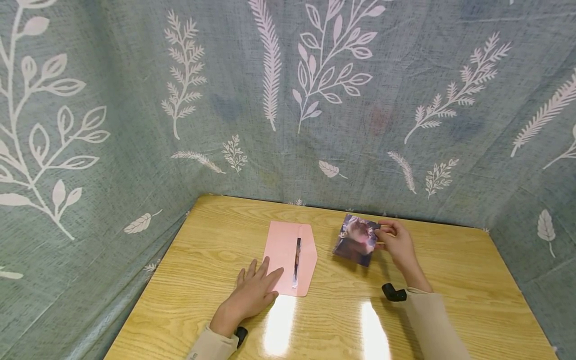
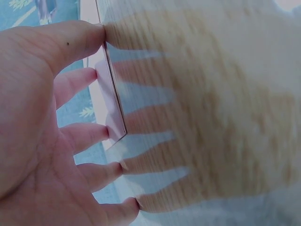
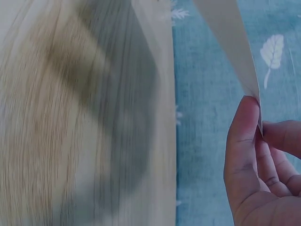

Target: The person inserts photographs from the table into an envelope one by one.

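A pink envelope lies on the wooden table, its pointed flap spread to the right. Along its opening shows a strip of a dark picture card tucked inside. My left hand rests on the envelope's lower left part with fingers spread; the left wrist view has its fingertips at the edge of the envelope. Off to the right, my right hand pinches a square purple-and-pink photo card by its right edge. In the right wrist view, thumb and fingers grip a corner of the card, whose pale back shows.
The wooden table has light glare near its front. Behind it and at both sides hangs a grey-green curtain with white leaf prints. A black wrist device sits at the right cuff.
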A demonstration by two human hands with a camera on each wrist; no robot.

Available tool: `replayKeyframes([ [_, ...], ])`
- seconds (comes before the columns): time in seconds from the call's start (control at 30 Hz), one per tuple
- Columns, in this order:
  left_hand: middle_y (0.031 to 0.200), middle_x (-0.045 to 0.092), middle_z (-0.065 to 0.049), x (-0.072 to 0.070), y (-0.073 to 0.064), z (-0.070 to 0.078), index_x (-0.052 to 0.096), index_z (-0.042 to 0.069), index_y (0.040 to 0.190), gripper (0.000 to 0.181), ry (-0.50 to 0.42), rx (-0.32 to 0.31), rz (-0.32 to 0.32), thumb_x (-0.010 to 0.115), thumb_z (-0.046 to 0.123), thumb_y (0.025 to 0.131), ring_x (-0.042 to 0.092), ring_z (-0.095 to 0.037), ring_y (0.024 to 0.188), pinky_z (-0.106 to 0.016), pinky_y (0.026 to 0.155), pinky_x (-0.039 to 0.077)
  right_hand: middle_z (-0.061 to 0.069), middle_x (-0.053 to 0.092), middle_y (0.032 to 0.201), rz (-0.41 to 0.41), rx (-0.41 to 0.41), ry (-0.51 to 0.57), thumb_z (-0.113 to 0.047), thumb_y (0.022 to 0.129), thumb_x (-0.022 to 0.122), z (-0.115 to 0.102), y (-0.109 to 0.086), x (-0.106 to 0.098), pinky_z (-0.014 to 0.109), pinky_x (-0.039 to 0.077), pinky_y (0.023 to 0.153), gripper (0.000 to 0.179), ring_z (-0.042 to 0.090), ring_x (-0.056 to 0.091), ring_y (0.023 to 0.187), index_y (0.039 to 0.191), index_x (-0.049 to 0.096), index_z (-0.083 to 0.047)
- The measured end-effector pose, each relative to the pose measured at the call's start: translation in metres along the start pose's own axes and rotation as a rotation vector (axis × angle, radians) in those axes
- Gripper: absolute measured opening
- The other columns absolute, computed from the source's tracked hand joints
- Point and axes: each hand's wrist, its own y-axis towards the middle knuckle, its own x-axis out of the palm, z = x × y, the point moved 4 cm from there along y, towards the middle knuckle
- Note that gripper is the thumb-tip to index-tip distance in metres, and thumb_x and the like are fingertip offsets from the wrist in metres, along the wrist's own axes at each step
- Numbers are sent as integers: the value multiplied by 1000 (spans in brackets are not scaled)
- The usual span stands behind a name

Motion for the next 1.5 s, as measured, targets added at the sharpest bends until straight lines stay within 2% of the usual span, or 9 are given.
replayKeyframes([
  [0.27, 162, 19, -24, 0, 0, 0, 43, 21, 154, 57, 4, -1, -4, 63, 29, 100, 12, -55, 144, -75, 107, 12, 14, 58, 98, -56, 7, -8, 4, 99, 57, 2, 1, 19, 50, 59, 73, 37, 13, 66, 74, 133, 46, 13],
  [0.8, 162, 18, -23, 2, 0, -2, 42, 22, 154, 57, 10, -2, -4, 61, 30, 101, 11, -55, 144, -76, 107, 11, 20, 58, 102, -92, 7, -44, 4, 98, 59, 12, 5, 55, 56, 57, 73, 36, 16, 65, 73, 132, 51, 10],
  [1.17, 163, 17, -22, 1, 1, -1, 42, 24, 154, 57, -3, -17, -22, 61, 30, 101, 10, -53, 145, -75, 108, 10, 20, 58, 101, -104, -3, -71, 3, 97, 61, 14, 5, 77, 54, 58, 69, 29, 19, 64, 71, 126, 55, 6],
  [1.5, 162, 18, -23, 1, 1, -1, 42, 23, 154, 57, 9, -12, -17, 61, 30, 101, 11, -54, 145, -75, 108, 12, 20, 60, 99, -114, 2, -108, 4, 96, 62, 18, 2, 90, 44, 60, 61, 30, 20, 68, 67, 125, 54, 8],
])
